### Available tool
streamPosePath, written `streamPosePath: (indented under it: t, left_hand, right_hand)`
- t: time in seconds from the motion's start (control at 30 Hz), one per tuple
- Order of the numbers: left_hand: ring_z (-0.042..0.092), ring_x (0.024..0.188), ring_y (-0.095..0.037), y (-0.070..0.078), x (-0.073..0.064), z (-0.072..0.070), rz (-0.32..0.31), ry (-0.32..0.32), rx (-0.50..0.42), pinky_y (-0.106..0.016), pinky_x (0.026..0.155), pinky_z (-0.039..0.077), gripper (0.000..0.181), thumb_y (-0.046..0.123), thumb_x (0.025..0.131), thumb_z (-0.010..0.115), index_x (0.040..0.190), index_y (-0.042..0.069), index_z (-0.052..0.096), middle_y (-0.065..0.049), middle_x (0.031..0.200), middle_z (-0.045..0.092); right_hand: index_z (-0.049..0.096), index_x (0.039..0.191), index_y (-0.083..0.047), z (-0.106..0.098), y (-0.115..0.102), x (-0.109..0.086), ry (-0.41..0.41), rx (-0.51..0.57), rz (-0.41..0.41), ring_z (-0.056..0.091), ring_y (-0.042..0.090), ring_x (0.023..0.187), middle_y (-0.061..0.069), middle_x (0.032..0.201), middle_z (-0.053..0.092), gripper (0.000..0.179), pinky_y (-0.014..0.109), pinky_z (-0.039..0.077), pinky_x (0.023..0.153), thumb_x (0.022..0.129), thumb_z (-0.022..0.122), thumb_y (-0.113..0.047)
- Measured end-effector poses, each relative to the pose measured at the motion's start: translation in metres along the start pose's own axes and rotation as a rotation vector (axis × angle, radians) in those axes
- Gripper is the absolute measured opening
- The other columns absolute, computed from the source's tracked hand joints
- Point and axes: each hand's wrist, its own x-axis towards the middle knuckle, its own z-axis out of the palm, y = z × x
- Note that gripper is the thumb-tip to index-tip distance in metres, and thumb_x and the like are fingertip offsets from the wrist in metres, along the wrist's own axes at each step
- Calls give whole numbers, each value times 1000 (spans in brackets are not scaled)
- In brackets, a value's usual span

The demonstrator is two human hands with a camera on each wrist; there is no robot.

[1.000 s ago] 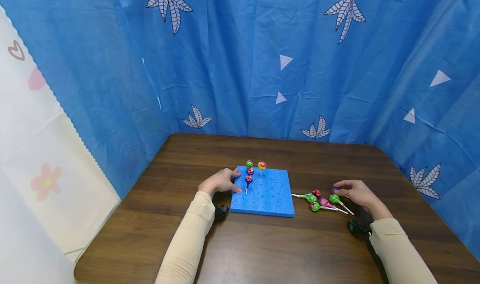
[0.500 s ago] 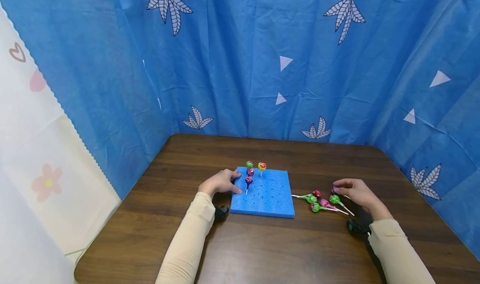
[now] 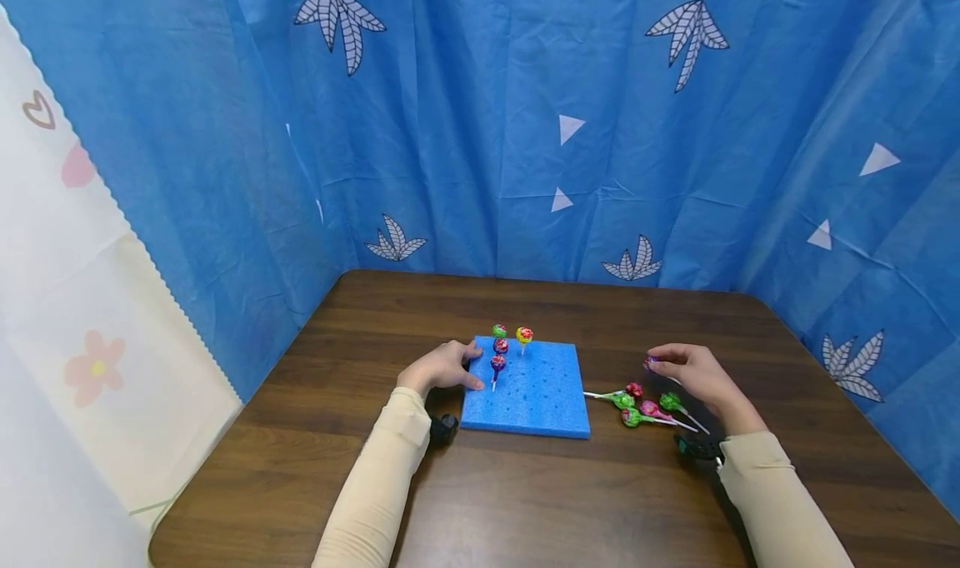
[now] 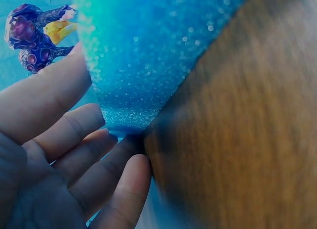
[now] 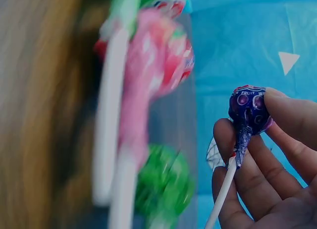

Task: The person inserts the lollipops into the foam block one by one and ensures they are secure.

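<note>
Between thumb and fingers, my right hand [image 3: 701, 376] pinches a purple-wrapped lollipop [image 5: 248, 109], its white stick pointing down in the right wrist view. It is above the far side of several loose lollipops on the table, among them a pink one [image 3: 650, 407] and a green one [image 3: 670, 401]. My left hand [image 3: 441, 365] rests against the left edge of a blue foam board [image 3: 536, 397], thumb over its top and the other fingers relaxed along the side. A yellow lollipop [image 3: 524, 335], a purple one [image 3: 498, 362] and others stand upright in the board's far left part.
The board is dotted with small holes. Both lie on a brown wooden table [image 3: 525, 501], with a blue curtain [image 3: 465, 135] hanging behind it and a white one [image 3: 90, 301] at the left. A black wrist device [image 3: 697, 445] sits under the right wrist.
My right hand has moved left and slightly away from me, carrying the purple lollipop off from beside the green one. The left hand stays at the board's edge.
</note>
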Motion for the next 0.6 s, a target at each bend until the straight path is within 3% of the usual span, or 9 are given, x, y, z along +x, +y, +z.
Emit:
streamPosePath:
  t: [0.23,0.6]
  left_hand:
    - [26,153,-32,2,-2,0,-11,2,-5,-52,122,28,71,27,87,78,150,13,48,-8,163,32]
    - [26,153,-32,2,-1,-1,-19,-1,-6,-53,122,28,71,29,87,78,150,14,48,-8,164,32]
  right_hand:
    - [59,131,8,11,-14,8,10,78,-8,61,42,115,27,125,64,44,58,50,102,101,60,-26]
    - [60,132,2,24,-34,21,25,119,18,58,41,119,22,125,66,47,52,49,103,101,61,-33]
